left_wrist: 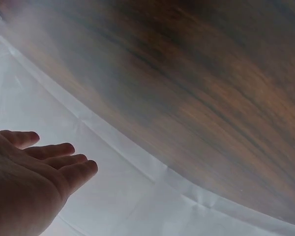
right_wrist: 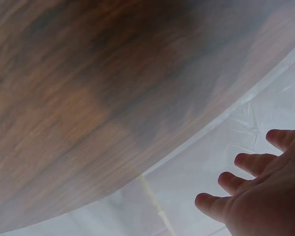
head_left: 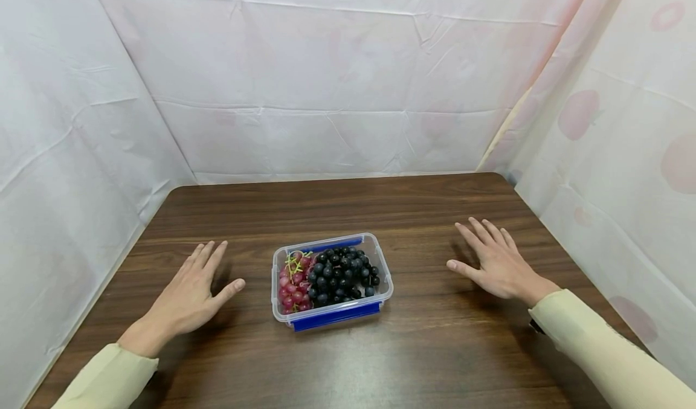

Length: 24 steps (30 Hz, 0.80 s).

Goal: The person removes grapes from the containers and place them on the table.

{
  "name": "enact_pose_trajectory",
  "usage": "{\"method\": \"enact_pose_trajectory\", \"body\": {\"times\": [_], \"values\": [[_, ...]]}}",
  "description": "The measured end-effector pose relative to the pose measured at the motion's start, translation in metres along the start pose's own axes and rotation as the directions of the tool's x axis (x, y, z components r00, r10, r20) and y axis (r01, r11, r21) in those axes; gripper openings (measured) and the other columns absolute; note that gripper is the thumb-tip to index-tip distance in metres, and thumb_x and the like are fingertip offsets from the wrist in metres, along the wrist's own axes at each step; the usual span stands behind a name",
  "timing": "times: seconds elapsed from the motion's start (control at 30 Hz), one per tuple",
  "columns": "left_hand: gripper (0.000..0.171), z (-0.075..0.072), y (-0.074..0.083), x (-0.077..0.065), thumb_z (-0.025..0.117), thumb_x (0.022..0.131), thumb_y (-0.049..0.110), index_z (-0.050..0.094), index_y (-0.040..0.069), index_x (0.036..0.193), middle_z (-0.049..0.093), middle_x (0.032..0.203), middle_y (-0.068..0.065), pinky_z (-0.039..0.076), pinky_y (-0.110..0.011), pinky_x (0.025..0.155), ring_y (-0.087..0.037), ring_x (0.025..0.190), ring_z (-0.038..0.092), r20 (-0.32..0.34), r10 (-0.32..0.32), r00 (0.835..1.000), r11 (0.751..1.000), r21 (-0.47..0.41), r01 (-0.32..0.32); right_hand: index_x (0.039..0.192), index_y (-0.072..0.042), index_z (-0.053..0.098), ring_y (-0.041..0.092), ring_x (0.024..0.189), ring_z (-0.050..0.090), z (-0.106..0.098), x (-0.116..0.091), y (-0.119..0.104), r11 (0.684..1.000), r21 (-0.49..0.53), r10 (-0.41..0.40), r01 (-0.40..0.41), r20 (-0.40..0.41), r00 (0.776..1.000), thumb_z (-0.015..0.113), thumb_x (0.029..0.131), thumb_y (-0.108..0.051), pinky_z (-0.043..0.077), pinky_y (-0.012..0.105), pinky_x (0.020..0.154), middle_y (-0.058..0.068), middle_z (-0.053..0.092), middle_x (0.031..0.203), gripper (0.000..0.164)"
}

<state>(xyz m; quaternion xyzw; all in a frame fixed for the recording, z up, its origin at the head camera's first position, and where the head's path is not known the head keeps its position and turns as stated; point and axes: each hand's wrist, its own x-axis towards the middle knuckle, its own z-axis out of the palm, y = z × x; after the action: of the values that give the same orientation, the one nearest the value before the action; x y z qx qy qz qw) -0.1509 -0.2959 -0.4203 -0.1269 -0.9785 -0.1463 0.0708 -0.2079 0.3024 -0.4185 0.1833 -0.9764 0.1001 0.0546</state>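
Observation:
A clear plastic food container [head_left: 387, 276] with blue side clips sits near the middle of the table, its top uncovered. Red grapes [head_left: 293, 291] on green stems fill its left part, and black grapes [head_left: 339, 276] lie to their right. To the left of the container, my left hand [head_left: 185, 294] is held palm down over the wood with its fingers straight and thumb spread. My right hand [head_left: 497, 267] is farther off on the right, fingers spread and holding nothing. In both wrist views the palms and fingers show bare, apart from anything.
The dark wood-grain table [head_left: 337, 206] has rounded far corners. White sheeting [head_left: 326, 83] hangs behind it and along both sides, with faint fruit prints on the right sheet [head_left: 625, 155]. A dark band [head_left: 536, 326] shows at the right sleeve's cuff.

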Motion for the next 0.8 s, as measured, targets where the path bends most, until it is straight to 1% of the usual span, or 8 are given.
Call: {"method": "enact_pose_trajectory", "body": {"times": [0.17,0.37,0.53,0.8], "values": [[0.089,0.000,0.002,0.000,0.051,0.089,0.061,0.010,0.019,0.155,0.017,0.155,-0.024,0.018,-0.059,0.109,-0.041,0.143,0.010,-0.007,0.010,1.000,1.000,-0.003,-0.010,0.154,-0.032,0.011,0.039,0.144,0.007,0.000,0.000,-0.002,1.000,-0.002,-0.005,0.005,-0.002,1.000,0.048,0.087,-0.068,0.005,0.064,0.109,0.010,0.010,0.159,0.085],[0.088,0.001,0.005,0.001,0.052,0.089,0.060,0.011,0.019,0.155,0.018,0.155,-0.022,0.019,-0.059,0.109,-0.039,0.143,0.011,-0.012,0.015,1.000,1.000,-0.022,-0.015,0.154,-0.032,0.011,0.038,0.144,0.007,0.000,0.000,-0.004,1.000,0.007,-0.011,0.011,-0.003,1.000,0.049,0.087,-0.067,0.002,0.064,0.109,0.010,0.010,0.159,0.085],[0.087,0.001,0.009,0.002,0.052,0.090,0.060,0.010,0.020,0.155,0.017,0.156,-0.021,0.020,-0.060,0.108,-0.039,0.144,0.011,-0.003,0.011,1.000,0.999,-0.039,-0.011,0.154,-0.033,0.010,0.038,0.144,0.005,0.000,0.000,-0.006,1.000,0.015,-0.011,0.011,0.005,1.000,0.048,0.087,-0.068,-0.001,0.064,0.110,0.009,0.008,0.160,0.085],[0.086,0.002,0.014,0.002,0.052,0.090,0.058,0.010,0.021,0.155,0.016,0.156,-0.020,0.020,-0.062,0.107,-0.038,0.144,0.011,0.020,0.002,1.000,0.997,-0.078,0.000,0.154,-0.034,0.010,0.038,0.144,0.006,0.000,0.000,-0.009,1.000,0.016,-0.017,0.016,0.004,1.000,0.048,0.087,-0.067,-0.001,0.063,0.110,0.008,0.008,0.160,0.084]]}}
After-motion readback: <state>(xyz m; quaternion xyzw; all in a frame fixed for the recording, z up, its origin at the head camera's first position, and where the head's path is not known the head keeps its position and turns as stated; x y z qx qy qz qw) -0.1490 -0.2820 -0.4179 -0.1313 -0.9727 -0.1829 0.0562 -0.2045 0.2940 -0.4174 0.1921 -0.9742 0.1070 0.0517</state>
